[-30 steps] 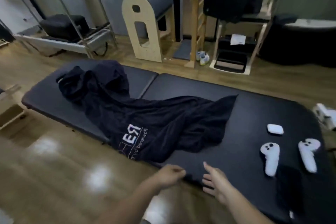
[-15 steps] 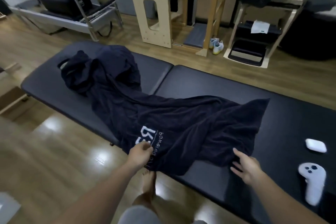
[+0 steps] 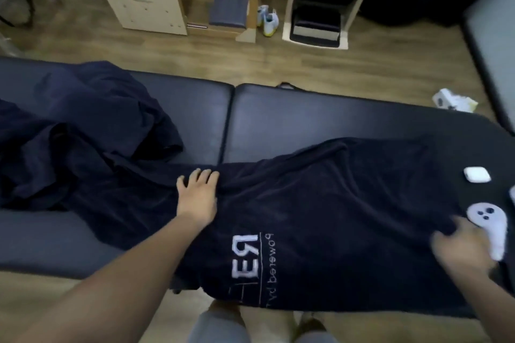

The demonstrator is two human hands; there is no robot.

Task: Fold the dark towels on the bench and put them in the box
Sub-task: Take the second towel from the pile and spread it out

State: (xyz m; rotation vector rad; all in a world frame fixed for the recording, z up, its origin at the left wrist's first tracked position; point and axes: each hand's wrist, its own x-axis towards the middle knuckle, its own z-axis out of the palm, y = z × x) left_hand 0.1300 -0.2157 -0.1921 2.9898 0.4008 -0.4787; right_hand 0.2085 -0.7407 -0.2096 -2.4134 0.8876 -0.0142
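A dark navy towel [image 3: 348, 203] with a white printed logo lies spread over the near right part of the black padded bench [image 3: 278, 114], its near edge hanging over the front. A second dark towel [image 3: 92, 125] lies crumpled on the bench's left part, touching the first. My left hand [image 3: 198, 192] rests flat on the logo towel near its middle, fingers spread. My right hand [image 3: 459, 248], blurred, grips the towel's right edge beside a white controller [image 3: 490, 228]. No box is in view.
A small white case [image 3: 477, 174] lies on the bench at the far right. Behind the bench stand wooden exercise frames, a pair of shoes [image 3: 267, 20] and a white object on the floor [image 3: 454, 100]. Another padded surface [image 3: 490, 36] is at the right edge.
The logo towel has been drawn to the right and lies flatter. My left hand moved from the towel's near edge onto its middle. My right hand took hold of its right edge.
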